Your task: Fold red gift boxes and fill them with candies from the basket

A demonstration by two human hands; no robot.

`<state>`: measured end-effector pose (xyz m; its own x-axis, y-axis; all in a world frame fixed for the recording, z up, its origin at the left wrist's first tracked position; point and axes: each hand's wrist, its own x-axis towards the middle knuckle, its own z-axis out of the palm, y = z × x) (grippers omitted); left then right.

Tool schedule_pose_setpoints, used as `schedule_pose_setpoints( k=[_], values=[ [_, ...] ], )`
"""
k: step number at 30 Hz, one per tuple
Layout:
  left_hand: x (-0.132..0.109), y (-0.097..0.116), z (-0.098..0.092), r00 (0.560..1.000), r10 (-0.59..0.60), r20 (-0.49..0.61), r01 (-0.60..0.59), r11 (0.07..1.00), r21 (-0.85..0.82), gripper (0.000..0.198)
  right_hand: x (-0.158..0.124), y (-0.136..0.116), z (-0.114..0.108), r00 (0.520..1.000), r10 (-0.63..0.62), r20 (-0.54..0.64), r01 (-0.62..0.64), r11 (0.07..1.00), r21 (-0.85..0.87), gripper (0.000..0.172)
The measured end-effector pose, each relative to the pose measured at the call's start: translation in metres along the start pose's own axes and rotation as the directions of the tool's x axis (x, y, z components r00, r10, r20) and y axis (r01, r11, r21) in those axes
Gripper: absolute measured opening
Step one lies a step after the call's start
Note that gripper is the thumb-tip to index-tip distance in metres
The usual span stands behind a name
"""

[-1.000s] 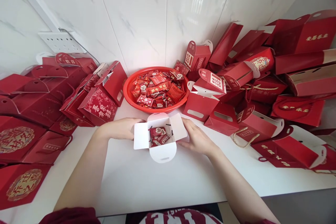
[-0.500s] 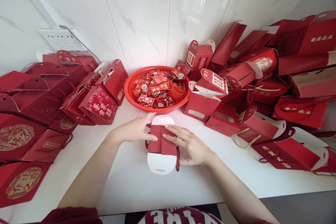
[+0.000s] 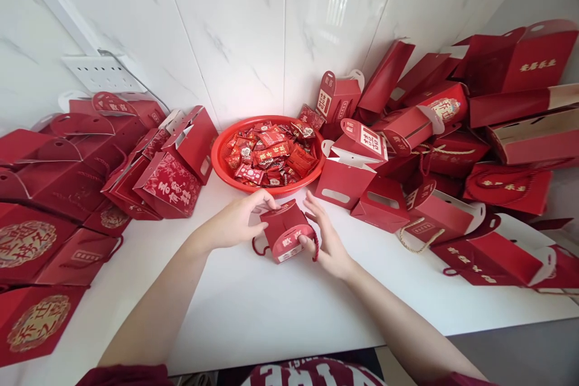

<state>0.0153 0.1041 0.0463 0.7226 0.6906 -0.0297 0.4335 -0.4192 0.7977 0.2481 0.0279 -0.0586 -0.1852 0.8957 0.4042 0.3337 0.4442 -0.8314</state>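
Observation:
A small red candy box (image 3: 286, 228) with cord handles sits on the white counter in front of me, turned at an angle. Its two rounded end flaps are folded up, and the near one, printed with gold characters, faces me. My left hand (image 3: 237, 221) curls over the far flap, with its thumb by the box's left edge. From the right, my right hand (image 3: 332, 247) presses its thumb against the near flap while its fingers reach along the right side. The undersides of the fingers are partly hidden.
Behind the box stands a red plastic basket (image 3: 221, 175) heaped with wrapped candies (image 3: 271, 154). Stacked red boxes (image 3: 58, 151) fill the left side. More red boxes (image 3: 443, 151) pile up on the right. A power strip (image 3: 103, 72) is on the tiled wall.
The white-lined end flaps, lying out flat before, are now folded up against the box. The box has turned slightly, and my right thumb has come onto the near flap.

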Motion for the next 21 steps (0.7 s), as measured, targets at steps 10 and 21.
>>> schedule_pose_setpoints(
  k=[10, 21],
  values=[
    [-0.005, 0.019, 0.047, 0.998, -0.069, -0.014, 0.066, 0.864, 0.499, 0.073, 0.005, 0.014, 0.016, 0.956, 0.29, 0.048, -0.287, 0.887, 0.363, 0.069],
    [0.001, 0.013, 0.092, 0.99, -0.119, -0.07, 0.136, 0.739, 0.66, 0.07, 0.0, 0.004, 0.01, 0.971, 0.191, 0.142, -0.223, 0.939, 0.263, 0.062]
  ],
)
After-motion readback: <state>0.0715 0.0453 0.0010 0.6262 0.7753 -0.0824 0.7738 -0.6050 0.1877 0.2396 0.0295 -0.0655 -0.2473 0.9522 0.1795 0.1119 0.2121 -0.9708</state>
